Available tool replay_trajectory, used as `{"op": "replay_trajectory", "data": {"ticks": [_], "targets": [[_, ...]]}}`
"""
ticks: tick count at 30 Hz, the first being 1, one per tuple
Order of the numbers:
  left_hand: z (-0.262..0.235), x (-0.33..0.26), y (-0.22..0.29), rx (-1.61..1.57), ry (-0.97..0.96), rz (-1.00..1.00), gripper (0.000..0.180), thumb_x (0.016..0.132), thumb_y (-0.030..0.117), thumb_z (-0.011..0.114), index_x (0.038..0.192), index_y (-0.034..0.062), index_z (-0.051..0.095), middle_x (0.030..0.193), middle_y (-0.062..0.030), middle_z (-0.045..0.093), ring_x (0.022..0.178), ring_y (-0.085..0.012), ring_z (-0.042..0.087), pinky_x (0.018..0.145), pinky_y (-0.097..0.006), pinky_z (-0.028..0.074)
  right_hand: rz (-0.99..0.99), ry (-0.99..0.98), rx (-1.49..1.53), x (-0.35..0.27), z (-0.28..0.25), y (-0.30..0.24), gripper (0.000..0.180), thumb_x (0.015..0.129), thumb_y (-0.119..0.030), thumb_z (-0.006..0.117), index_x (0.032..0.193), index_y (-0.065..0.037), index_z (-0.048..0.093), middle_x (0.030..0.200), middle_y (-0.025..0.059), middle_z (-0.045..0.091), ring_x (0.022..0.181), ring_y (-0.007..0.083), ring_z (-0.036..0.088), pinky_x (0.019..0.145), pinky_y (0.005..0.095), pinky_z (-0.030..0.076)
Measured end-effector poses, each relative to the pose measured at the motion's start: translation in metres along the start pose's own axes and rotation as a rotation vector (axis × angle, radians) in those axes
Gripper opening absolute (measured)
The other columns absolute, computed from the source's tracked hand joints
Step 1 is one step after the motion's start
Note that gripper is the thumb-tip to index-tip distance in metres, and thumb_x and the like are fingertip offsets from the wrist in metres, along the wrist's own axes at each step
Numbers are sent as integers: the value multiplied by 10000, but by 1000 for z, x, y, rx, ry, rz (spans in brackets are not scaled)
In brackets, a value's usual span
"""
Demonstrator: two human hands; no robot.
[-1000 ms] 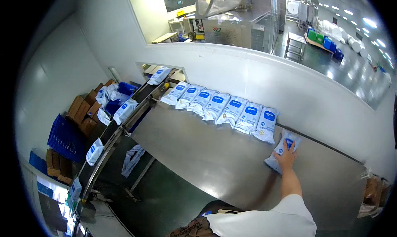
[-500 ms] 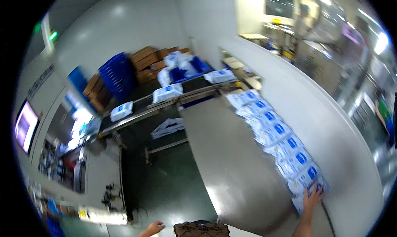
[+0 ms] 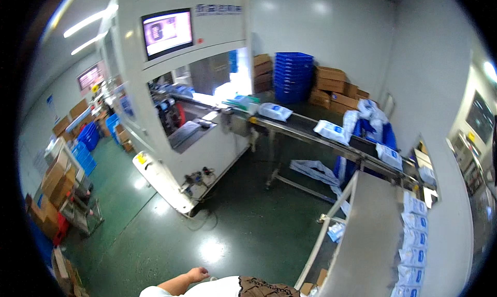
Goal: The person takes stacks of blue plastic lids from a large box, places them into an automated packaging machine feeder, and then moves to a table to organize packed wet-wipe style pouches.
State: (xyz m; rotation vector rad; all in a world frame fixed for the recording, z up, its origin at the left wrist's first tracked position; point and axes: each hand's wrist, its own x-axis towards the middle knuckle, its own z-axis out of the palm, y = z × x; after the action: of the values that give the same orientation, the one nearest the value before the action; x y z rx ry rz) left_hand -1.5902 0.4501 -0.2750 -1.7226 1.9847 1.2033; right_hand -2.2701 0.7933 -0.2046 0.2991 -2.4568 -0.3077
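A row of white-and-blue packs (image 3: 412, 256) lay on the metal table (image 3: 368, 224) along the wall (image 3: 449, 229), near the dark conveyor (image 3: 304, 125) carrying similar packages (image 3: 332, 132). The left hand (image 3: 196, 274) hung well apart from the row, fingers slack and released; the right was out of view, its fingers impossible to tell. Blue crates (image 3: 293, 78) stood stacked beyond.

White packs (image 3: 332, 132) on a conveyor belt (image 3: 304, 124) beside a large machine (image 3: 218, 35) mark this as a factory.
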Motion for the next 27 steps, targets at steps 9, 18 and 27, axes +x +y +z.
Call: {"op": "replay_trajectory", "data": {"ticks": [9, 18, 27], "targets": [[76, -80, -261, -543, 65, -593, 511, 723, 411, 638, 1089, 56, 598, 1086, -126, 603, 1014, -245, 563, 890, -327, 424, -838, -324, 1308, -121, -241, -405, 506, 668, -154, 676, 1134, -60, 503, 1251, 227, 400, 1167, 375, 371, 989, 433, 291], [-68, -98, -375, -761, 328, -646, 518, 733, 420, 615, 1088, 43, 593, 1095, -142, 592, 1024, -264, 553, 893, -338, 420, -1476, -1012, 871, -283, -360, -599, 487, 747, -369, 632, 1156, -121, 540, 1231, 156, 474, 1146, 313, 449, 952, 386, 376], [-200, -72, -484, -821, 451, -631, 526, 743, 429, 592, 1087, 31, 587, 1105, -158, 581, 1034, -284, 543, 897, -350, 417, -1619, -1048, 495, -384, -506, -808, 495, 711, -429, 627, 1083, -105, 590, 1035, 143, 610, 973, 299, 576, 824, 381, 456]]}}
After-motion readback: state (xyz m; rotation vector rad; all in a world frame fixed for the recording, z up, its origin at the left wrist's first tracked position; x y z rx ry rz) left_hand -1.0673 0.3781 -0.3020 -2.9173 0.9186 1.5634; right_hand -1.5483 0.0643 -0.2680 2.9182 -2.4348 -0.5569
